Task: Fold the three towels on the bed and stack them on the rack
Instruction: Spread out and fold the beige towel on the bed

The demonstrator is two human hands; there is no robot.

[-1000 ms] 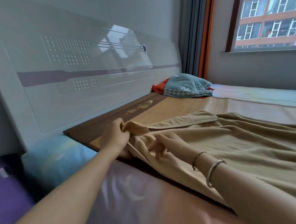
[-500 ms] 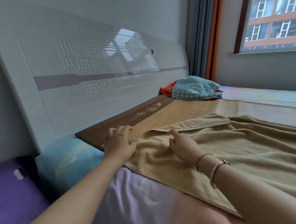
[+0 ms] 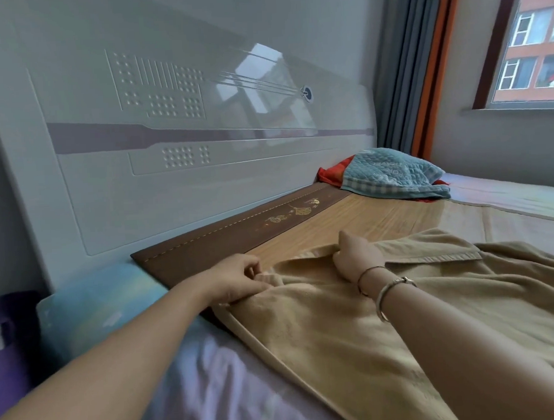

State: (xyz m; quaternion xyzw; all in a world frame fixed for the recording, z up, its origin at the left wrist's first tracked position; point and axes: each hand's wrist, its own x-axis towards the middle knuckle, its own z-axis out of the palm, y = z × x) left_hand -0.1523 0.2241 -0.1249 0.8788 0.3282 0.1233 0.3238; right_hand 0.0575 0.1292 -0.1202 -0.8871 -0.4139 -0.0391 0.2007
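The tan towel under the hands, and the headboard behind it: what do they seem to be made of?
The tan towel looks like soft terry cotton: a fuzzy matt pile, limp folds and a flat woven border. The pale headboard looks like a hard panel with glossy lacquer or laminate, since it mirrors the window and carries pressed dots and grooves. Its core cannot be told.

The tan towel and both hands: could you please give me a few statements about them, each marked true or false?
1. The left hand pinches the tan towel at its corner. True.
2. The right hand lies flat and open. False: it grips the towel's edge.
3. The towel is already folded small. False: it lies spread on the bed.
4. A blue pillow lies by the headboard. True.
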